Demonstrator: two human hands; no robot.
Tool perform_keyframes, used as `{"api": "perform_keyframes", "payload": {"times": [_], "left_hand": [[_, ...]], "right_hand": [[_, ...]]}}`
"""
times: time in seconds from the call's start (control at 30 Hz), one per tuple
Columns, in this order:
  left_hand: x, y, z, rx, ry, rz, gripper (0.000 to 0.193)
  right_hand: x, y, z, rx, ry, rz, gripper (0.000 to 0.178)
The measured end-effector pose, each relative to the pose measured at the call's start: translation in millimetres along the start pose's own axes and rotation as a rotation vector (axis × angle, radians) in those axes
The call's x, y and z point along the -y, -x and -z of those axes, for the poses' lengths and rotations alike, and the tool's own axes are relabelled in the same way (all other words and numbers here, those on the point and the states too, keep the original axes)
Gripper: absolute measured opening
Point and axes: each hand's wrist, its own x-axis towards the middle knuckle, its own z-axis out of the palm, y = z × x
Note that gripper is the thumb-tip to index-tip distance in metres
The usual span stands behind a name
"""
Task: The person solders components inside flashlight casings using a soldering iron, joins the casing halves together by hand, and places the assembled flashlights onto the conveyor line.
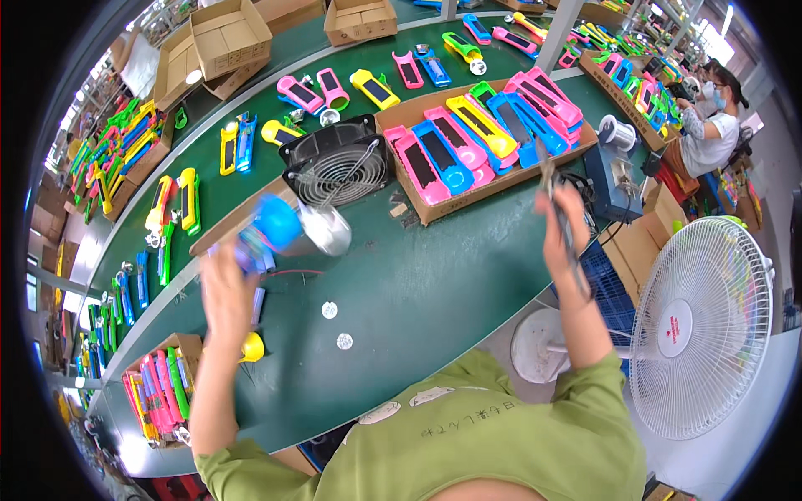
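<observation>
My left hand (225, 288) is closed around a blue, round-headed plastic part (277, 221), smeared by motion, with some purple showing by the fingers. Just right of it a shiny silver cup-shaped piece (326, 229) appears, also blurred; whether it is attached to the blue part, I cannot tell. My right hand (564, 221) grips a slim, dark-handled tool with a metal tip (547, 171), raised near the front corner of a cardboard box (468, 200). Pink, blue and yellow plastic housings (480, 129) with dark panels fill that box. Two round white stickers (344, 341) lie on the green table (418, 309).
A black fan (338, 163) stands left of the box. A blue bench unit (614, 179) and wire spool (616, 134) sit to the right. A white fan (700, 328) is beside the table. Housings line the far belt (276, 92). A person (710, 138) sits far right.
</observation>
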Motion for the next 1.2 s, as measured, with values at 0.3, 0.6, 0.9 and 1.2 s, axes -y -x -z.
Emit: {"api": "perform_keyframes", "payload": {"times": [0.3,0.6,0.9,1.2], "left_hand": [[-131.3,109.6,27.4,0.457,0.362,-0.115,0.081],[-131.2,61.9,42.6,0.267,0.672,0.221,0.026],[-178.5,66.6,-6.8,0.413,0.852,-0.097,0.045],[-177.6,74.4,13.1,0.287,1.353,0.324,0.016]], "right_hand": [[-135.3,-103.5,-19.0,-0.069,0.338,0.018,0.041],[-198.5,-119.4,-32.1,0.148,0.349,0.014,0.050],[-140.4,-117.0,-6.2,0.108,0.632,0.332,0.040],[-64.5,-89.5,25.5,-0.112,0.434,0.143,0.028]]}}
